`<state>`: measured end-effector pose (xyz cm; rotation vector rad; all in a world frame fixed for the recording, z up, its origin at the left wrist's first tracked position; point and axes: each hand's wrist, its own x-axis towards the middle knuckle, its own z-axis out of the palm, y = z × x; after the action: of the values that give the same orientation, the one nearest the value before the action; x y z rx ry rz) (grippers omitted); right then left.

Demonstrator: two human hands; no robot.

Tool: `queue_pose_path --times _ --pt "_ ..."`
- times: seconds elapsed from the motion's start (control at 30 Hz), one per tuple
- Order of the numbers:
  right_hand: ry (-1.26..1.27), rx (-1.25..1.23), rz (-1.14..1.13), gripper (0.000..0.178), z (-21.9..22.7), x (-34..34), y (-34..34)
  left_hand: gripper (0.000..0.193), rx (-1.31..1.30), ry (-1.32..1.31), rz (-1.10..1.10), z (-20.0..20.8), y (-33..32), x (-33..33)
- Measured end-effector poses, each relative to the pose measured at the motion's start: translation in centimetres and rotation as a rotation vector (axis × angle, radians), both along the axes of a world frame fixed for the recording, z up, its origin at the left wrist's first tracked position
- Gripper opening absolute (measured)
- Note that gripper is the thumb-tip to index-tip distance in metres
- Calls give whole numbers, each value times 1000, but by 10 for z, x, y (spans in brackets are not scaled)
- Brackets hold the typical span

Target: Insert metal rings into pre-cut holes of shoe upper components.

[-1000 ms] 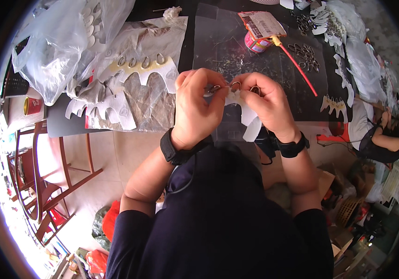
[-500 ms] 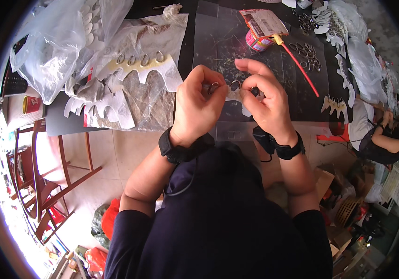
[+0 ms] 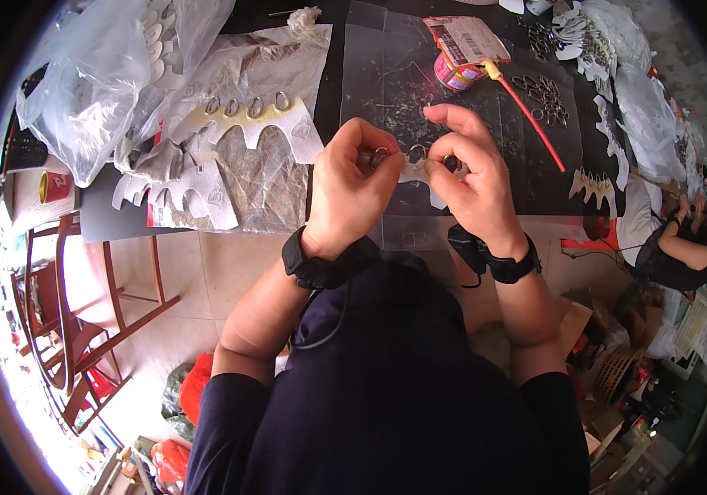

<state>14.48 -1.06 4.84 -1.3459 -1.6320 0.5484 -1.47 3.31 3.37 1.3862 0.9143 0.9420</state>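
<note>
Both my hands are raised over the table's near edge, holding a white piece with a scalloped edge [image 3: 413,172] between them. Metal rings stand along its upper side, and one ring [image 3: 417,153] shows in the gap between my hands. My left hand [image 3: 353,188] is closed, thumb and index finger pinching the piece's left end by another ring. On the other end, my right hand [image 3: 479,177] grips with thumb and bent fingers, while its index finger reaches out free. My fingers hide much of the piece.
A similar scalloped piece with rings [image 3: 246,124] lies on brown paper [image 3: 267,181] at left, near plastic bags [image 3: 81,107]. A pink tin [image 3: 456,74] with a card and a red-handled brush [image 3: 535,120] stands beyond my hands. Loose rings [image 3: 547,99] lie right; a co-worker [image 3: 687,247] sits far right.
My right index finger has moved slightly right. My grip on the scalloped piece looks the same. The co-worker's hands have shifted a little.
</note>
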Motion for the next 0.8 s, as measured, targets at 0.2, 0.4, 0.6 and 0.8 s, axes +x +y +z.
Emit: queue_pose_path --times 0.2,0.4,0.6,0.8 --pt "1 14 24 9 -1 1 1 11 -14 -7 5 -3 -1 0" --pt "-4 -16 26 9 0 1 0 17 -10 -38 -15 -5 0 -1" --pt "1 -28 37 9 0 0 0 29 -116 -132 -22 -4 0 0" --pt "8 -44 58 9 1 1 -1 28 -167 -218 -18 -4 1 -1"
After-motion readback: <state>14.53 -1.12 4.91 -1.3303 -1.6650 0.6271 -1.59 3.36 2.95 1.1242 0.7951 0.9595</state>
